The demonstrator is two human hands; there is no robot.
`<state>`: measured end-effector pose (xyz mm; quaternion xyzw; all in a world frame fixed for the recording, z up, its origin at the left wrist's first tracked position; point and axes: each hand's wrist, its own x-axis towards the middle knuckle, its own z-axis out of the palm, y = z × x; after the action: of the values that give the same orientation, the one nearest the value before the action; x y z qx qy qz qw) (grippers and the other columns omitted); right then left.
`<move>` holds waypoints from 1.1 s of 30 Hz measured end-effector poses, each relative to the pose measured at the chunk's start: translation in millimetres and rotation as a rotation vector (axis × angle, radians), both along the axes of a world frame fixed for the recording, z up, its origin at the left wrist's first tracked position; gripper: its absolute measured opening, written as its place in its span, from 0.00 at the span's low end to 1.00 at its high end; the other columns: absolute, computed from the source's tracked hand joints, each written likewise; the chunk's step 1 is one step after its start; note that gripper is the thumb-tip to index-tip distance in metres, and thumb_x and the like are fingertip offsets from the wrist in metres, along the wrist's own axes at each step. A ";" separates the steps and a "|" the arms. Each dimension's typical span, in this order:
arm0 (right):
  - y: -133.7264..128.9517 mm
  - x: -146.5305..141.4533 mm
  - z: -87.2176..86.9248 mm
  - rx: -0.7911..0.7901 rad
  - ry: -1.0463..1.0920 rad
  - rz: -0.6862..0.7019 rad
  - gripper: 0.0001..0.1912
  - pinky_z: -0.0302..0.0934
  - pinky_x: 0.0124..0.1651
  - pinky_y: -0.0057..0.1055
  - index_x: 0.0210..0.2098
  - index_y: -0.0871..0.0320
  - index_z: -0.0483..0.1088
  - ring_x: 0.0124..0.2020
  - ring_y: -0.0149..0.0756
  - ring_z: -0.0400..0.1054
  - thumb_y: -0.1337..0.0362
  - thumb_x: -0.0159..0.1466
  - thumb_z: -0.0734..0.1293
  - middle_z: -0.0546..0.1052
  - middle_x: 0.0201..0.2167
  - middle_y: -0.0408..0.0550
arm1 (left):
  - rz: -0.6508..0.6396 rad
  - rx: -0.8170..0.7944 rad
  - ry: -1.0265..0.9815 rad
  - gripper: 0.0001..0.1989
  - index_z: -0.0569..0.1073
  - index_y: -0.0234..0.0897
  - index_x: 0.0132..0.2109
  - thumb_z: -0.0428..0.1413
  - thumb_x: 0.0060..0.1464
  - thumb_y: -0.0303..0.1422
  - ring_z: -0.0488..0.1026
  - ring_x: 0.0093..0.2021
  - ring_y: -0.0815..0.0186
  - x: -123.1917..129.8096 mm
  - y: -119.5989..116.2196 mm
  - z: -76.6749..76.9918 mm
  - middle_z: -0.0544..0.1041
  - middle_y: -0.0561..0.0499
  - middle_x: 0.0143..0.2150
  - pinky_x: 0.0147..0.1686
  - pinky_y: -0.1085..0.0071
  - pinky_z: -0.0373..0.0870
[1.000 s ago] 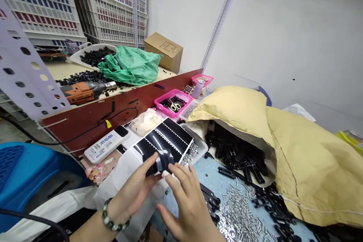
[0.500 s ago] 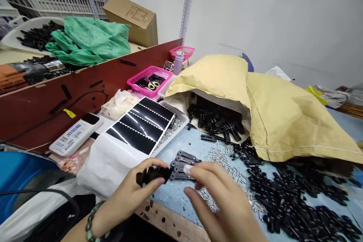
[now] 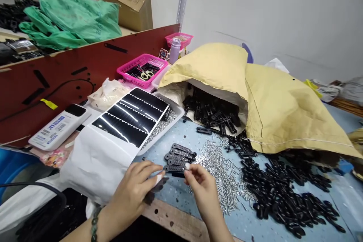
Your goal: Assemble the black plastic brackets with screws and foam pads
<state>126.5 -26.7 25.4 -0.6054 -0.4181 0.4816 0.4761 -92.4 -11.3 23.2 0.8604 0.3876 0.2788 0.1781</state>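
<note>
Several flat black textured plastic strips with rounded ends (image 3: pixel 181 152) lie side by side on the blue table. My left hand (image 3: pixel 136 183), palm down, has its fingertips at the left end of the nearest black plastic strip (image 3: pixel 175 168); a white wrap shows on one finger. A dark shape (image 3: pixel 149 197) shows under that hand, partly hidden. At the strip's other end, my right hand (image 3: pixel 202 183) closes thumb and forefinger, with a white cover on a fingertip. Loose silver pins (image 3: pixel 224 179) are heaped just right of it.
Black plastic parts (image 3: pixel 283 193) spread across the right side, below two yellow paper sacks (image 3: pixel 215 62). A white tray (image 3: pixel 177 117) of small metal pieces carries a black-striped sheet (image 3: pixel 132 115). Behind stand a pink basket (image 3: pixel 124 72) with scissors and a red board (image 3: pixel 99 55).
My left hand has turned palm down, lowering from holding a dark stack to the strips' left end. My right hand has drawn its fingers together at the strips. The view has shifted.
</note>
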 end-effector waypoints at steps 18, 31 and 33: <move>21.3 -10.8 -26.8 -0.110 0.090 -0.093 0.15 0.66 0.26 0.28 0.30 0.59 0.72 0.22 0.33 0.70 0.54 0.52 0.73 0.73 0.22 0.42 | -0.116 0.048 0.111 0.29 0.69 0.36 0.56 0.42 0.52 0.12 0.67 0.52 0.58 14.3 11.4 -8.0 0.76 0.48 0.51 0.51 0.59 0.55; 21.2 -7.9 -26.6 -0.027 -0.415 0.038 0.08 0.61 0.23 0.28 0.31 0.57 0.69 0.19 0.33 0.66 0.58 0.59 0.66 0.71 0.21 0.42 | -0.050 0.034 0.091 0.29 0.70 0.38 0.54 0.44 0.49 0.12 0.69 0.46 0.58 23.3 13.3 -12.0 0.77 0.49 0.46 0.52 0.56 0.52; 19.6 -4.2 -22.8 0.082 -0.665 0.079 0.08 0.60 0.24 0.29 0.31 0.56 0.67 0.20 0.33 0.65 0.58 0.62 0.64 0.72 0.23 0.43 | -0.052 0.052 0.099 0.28 0.71 0.38 0.53 0.44 0.49 0.13 0.69 0.47 0.58 24.1 13.7 -12.3 0.77 0.49 0.46 0.52 0.56 0.52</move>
<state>122.3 -7.1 2.6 -0.6929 -0.5928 0.2586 0.3187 -68.3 2.4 10.9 0.8873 0.3663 0.2410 0.1432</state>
